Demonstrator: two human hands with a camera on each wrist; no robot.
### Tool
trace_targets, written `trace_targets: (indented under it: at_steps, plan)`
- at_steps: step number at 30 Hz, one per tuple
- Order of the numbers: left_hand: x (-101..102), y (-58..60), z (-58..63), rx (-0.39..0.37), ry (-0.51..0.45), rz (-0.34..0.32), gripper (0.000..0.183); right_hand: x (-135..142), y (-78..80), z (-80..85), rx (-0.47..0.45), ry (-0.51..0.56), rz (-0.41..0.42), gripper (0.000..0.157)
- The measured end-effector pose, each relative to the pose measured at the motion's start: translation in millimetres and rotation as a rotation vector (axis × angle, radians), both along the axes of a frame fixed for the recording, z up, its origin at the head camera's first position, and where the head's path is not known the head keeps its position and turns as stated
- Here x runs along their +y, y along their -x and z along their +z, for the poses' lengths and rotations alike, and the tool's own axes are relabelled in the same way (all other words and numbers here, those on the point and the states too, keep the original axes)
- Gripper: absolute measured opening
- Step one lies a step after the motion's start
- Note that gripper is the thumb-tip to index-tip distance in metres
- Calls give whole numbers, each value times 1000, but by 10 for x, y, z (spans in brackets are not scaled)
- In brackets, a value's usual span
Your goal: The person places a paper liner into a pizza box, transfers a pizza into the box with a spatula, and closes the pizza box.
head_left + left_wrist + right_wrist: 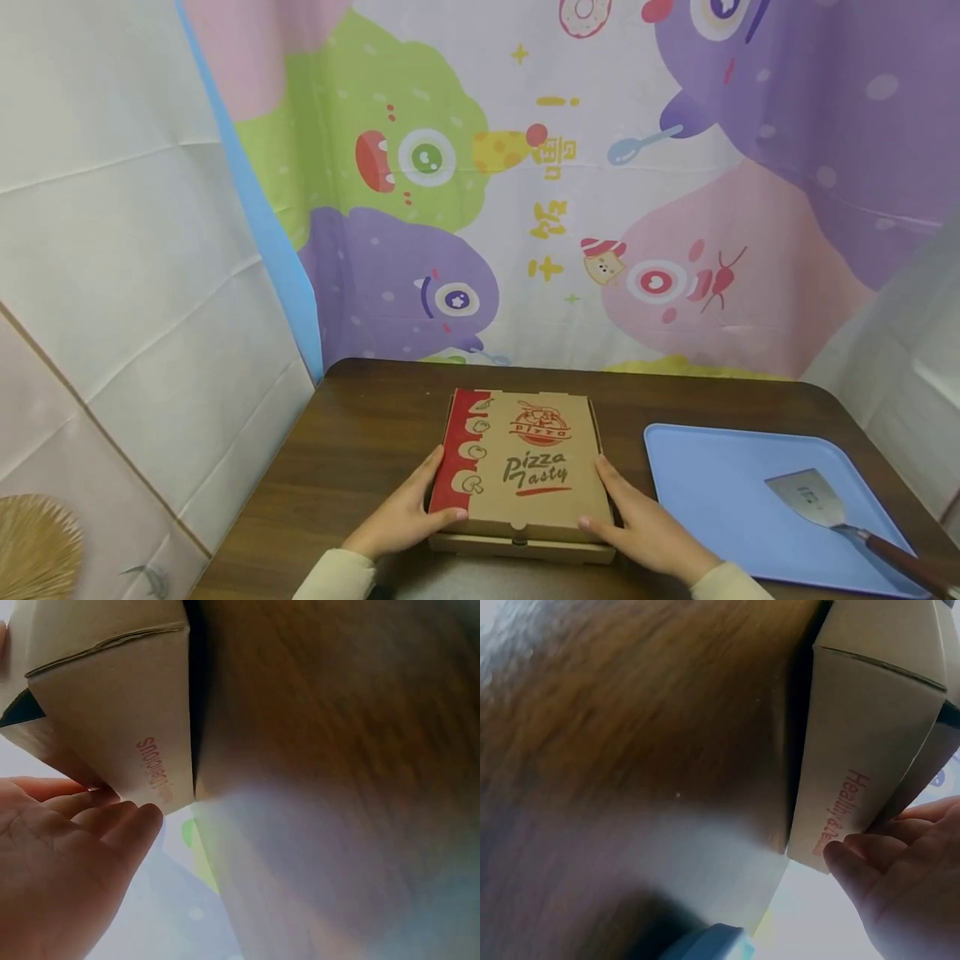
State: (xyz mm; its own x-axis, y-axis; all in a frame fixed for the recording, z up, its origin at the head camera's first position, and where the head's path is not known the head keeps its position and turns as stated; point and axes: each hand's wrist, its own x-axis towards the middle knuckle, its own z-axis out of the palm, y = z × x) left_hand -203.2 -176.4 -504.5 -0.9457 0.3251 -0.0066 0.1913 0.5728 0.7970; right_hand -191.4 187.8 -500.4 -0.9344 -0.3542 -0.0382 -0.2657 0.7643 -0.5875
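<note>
A brown cardboard pizza box (pixel 543 512) with a red printed strip lies on the table, its lid slightly raised along the front edge. My left hand (pixel 405 510) holds the box's left side, thumb on the lid's front corner. On the opposite side my right hand (pixel 651 523) grips in the same way, thumb over the front right corner. In the left wrist view, the fingertips (pixel 146 821) touch the side wall near its red print. The right wrist view has the fingertips (pixel 844 859) against the other printed wall. The inside of the box is hidden.
A light blue tray (pixel 720 500) sits to the right of the box. Across it rests a pizza server (pixel 810 500), its dark handle over the near right edge. The dark wooden table (pixel 337 450) meets a printed cloth (pixel 525 317) at the back.
</note>
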Motion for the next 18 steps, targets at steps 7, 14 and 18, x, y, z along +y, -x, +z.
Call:
trace_targets:
  at_steps: [7,14,18]
  plan:
    - [7,-15,-15,29,54,-32,107,-33,5,-31,-12,-24,12,103]
    - [21,-34,-20,43,83,-58,106,-70,-28,-45,26,-59,27,103]
    - [32,-37,-24,57,99,-63,104,-75,-40,-63,54,-70,27,101]
